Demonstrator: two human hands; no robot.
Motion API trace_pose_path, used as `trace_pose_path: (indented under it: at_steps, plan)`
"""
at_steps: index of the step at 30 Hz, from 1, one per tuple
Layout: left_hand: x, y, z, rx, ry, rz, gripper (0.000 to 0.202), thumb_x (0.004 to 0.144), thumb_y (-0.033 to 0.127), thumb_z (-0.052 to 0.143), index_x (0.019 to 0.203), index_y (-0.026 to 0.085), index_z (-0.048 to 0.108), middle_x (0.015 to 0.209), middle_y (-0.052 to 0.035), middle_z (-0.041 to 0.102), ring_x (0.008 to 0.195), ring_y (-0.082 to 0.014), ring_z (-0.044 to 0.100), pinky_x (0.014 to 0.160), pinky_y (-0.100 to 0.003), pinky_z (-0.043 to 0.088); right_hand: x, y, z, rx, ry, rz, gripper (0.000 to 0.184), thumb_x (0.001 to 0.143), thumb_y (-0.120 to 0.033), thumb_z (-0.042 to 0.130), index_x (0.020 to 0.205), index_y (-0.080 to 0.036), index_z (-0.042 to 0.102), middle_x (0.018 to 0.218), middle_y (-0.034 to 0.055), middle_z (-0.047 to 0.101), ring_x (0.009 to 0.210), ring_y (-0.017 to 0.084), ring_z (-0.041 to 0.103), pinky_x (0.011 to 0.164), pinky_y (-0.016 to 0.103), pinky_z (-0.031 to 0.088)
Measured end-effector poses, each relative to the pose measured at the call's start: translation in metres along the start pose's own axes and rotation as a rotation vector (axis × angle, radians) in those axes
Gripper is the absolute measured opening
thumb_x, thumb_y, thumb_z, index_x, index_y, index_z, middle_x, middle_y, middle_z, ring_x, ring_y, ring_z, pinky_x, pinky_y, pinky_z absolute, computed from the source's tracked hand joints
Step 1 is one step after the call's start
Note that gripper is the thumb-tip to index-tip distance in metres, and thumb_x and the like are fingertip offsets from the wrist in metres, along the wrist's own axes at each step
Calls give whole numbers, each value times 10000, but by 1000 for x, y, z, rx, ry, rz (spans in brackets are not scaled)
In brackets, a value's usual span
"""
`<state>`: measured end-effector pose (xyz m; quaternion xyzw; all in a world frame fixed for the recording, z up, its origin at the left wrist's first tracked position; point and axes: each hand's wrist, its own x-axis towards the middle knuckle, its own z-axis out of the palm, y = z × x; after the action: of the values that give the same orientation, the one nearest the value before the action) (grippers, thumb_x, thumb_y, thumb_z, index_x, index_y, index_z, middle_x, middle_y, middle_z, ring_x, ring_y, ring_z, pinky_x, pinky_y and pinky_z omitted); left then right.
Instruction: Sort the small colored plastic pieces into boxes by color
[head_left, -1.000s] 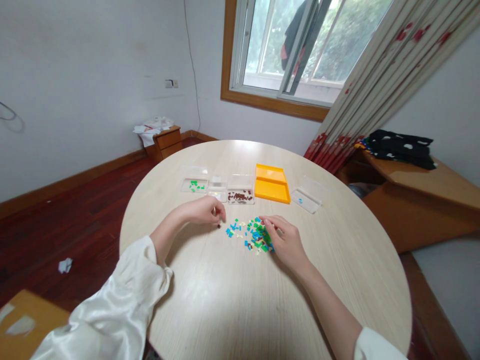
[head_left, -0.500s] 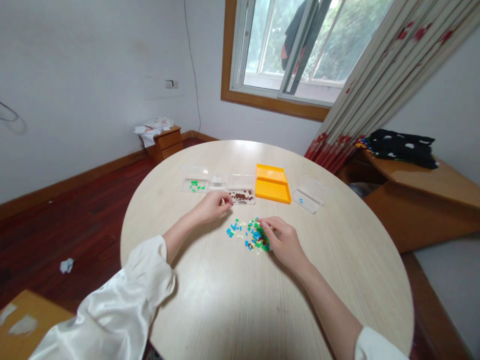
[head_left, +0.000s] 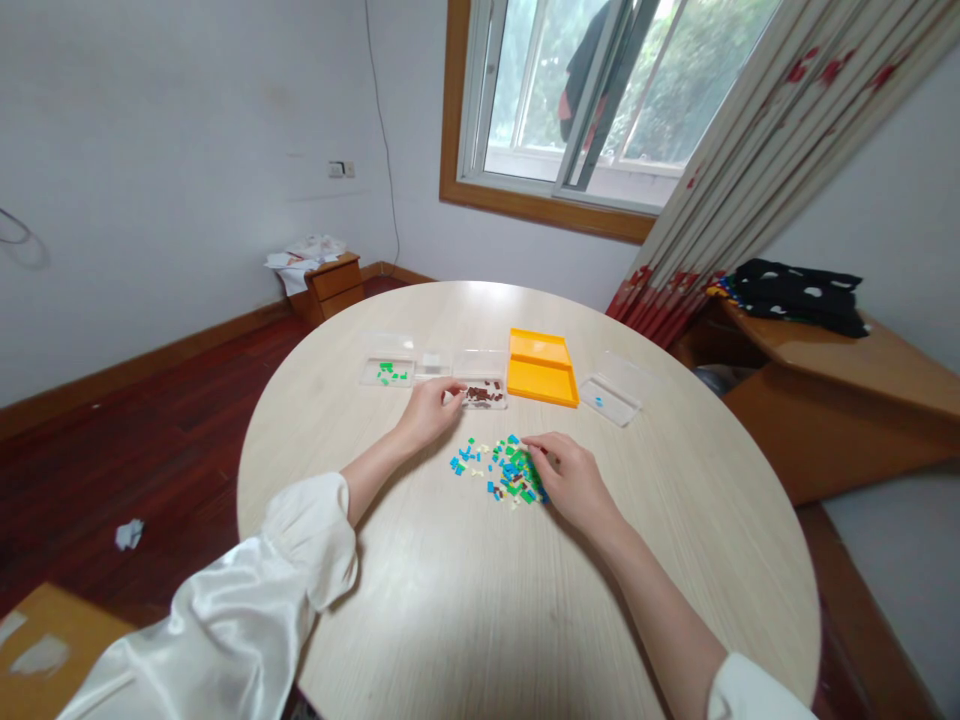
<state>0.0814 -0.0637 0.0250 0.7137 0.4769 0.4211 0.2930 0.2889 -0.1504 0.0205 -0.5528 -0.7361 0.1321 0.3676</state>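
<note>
My left hand [head_left: 433,408] is at the left edge of a clear plastic box [head_left: 501,404] that holds brown toy bricks [head_left: 484,392]. Its thumb and fingers are closed together, and whatever they pinch is too small to make out. My right hand [head_left: 571,476] hovers at the right side of a loose pile of blue, green, cream and brown toy bricks [head_left: 519,470]. The fingers curl together at the pile's upper edge; a small piece between them cannot be made out.
An open yellow case [head_left: 543,382] lies beyond the pile. Left of the brown bricks stands a clear box with green bricks [head_left: 390,373]; to the right, another clear box [head_left: 615,406] holds a few blue ones. All rest on a round wooden table [head_left: 450,600].
My left hand has shifted slightly right, over the edge of the box of brown bricks. My right hand has moved slightly off the pile, showing more of it.
</note>
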Motion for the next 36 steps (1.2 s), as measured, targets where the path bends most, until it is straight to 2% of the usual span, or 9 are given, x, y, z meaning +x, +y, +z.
trace_pose_path:
  at_steps: [4, 8, 11, 15, 18, 23, 29, 36]
  plan:
    - [-9, 0, 0, 62, -192, 96, 126, 755, 171, 530, 728, 166, 653, 680, -24, 629, 633, -140, 504, 672, -272, 394, 1, 13, -6, -78, 30, 67, 225, 774, -174, 437, 782, -177, 661, 817, 69, 691, 764, 190, 619, 713, 327, 469]
    - [-19, 7, 1, 112, -434, 147, 131, 762, 173, 539, 695, 147, 649, 628, -18, 601, 579, -119, 483, 589, -243, 366, 1, 14, -11, -59, 6, 123, 224, 703, -109, 401, 658, -185, 607, 675, 23, 633, 614, 149, 580, 612, 275, 446]
    - [-26, 15, 2, 97, -593, 183, 102, 752, 166, 569, 713, 141, 660, 625, -6, 593, 574, -108, 484, 570, -224, 363, 0, 7, -13, 23, -64, 54, 222, 682, -88, 406, 638, -189, 600, 671, 13, 608, 635, 144, 570, 627, 267, 446]
    - [-33, 22, 4, 52, -733, 341, 91, 731, 114, 609, 751, 165, 681, 751, -21, 625, 710, -125, 547, 690, -227, 408, -2, -2, -9, 84, -194, -50, 266, 687, -64, 416, 680, -194, 647, 739, 26, 609, 722, 149, 580, 689, 275, 459]
    - [-37, 24, 8, 27, -775, 411, 91, 741, 129, 632, 783, 186, 688, 815, -33, 631, 773, -143, 564, 742, -243, 418, -3, -3, -6, 66, -230, -58, 298, 690, -40, 408, 696, -200, 660, 744, 25, 603, 730, 145, 576, 695, 273, 456]
    - [-40, 25, 12, 41, -798, 438, 136, 759, 99, 590, 814, 182, 682, 878, -57, 630, 830, -167, 569, 778, -263, 419, -3, -3, -12, 61, -252, -72, 283, 694, -22, 416, 693, -188, 646, 753, 26, 595, 749, 146, 569, 709, 275, 451]
    - [-40, 27, 12, 92, -812, 444, 140, 746, 77, 568, 781, 176, 660, 826, -44, 612, 796, -162, 550, 749, -258, 412, -5, -10, -24, 49, -381, -75, 180, 731, -77, 501, 714, -182, 646, 773, 25, 587, 745, 141, 553, 694, 262, 434]
    - [-40, 26, 11, 120, -792, 456, 138, 733, 49, 554, 763, 157, 636, 818, -44, 599, 775, -153, 539, 726, -243, 416, -5, -8, -23, 28, -431, -59, 182, 735, -84, 529, 746, -188, 678, 777, 27, 602, 741, 141, 549, 673, 249, 420]
